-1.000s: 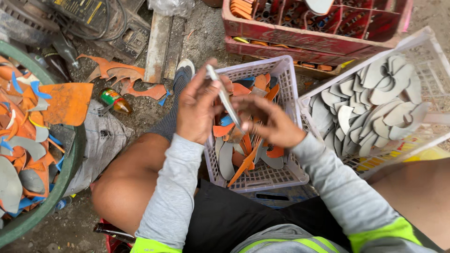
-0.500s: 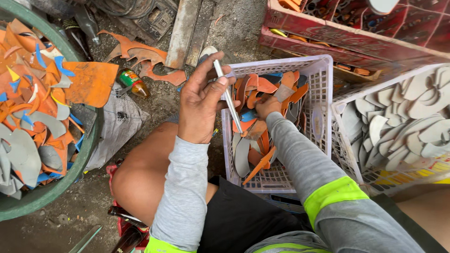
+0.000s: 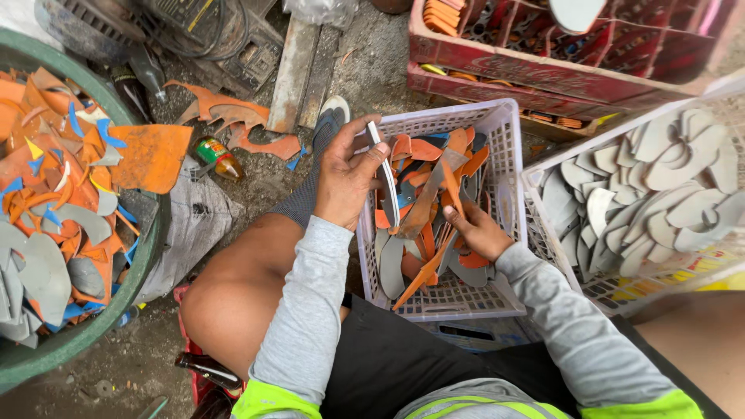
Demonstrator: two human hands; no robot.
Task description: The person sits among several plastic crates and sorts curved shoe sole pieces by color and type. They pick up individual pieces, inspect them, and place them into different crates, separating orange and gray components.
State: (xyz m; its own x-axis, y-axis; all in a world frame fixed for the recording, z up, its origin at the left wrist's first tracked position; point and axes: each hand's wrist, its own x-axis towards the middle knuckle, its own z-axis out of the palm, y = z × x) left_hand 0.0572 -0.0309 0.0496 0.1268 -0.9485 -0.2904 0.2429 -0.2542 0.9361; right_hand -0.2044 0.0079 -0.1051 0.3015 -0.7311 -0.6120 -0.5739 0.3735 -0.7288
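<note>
left hand (image 3: 347,177) grips thin curved strip (image 3: 386,174) | right hand (image 3: 476,229) grasps orange scrap (image 3: 450,186)

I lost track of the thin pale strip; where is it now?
In the head view the thin pale strip is pinched in the left hand, held over the left edge of the white basket of orange and grey scraps.

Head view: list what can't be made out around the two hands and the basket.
- Right hand: fingers buried among the orange and grey scraps; whether they grip one is hidden.
- White basket: near edge covered by the sleeves, floor mostly covered by scraps.
- Left hand: the thin white strip it holds is seen edge-on, so its shape is unclear.
- Green tub: cut off by the left edge.
</note>
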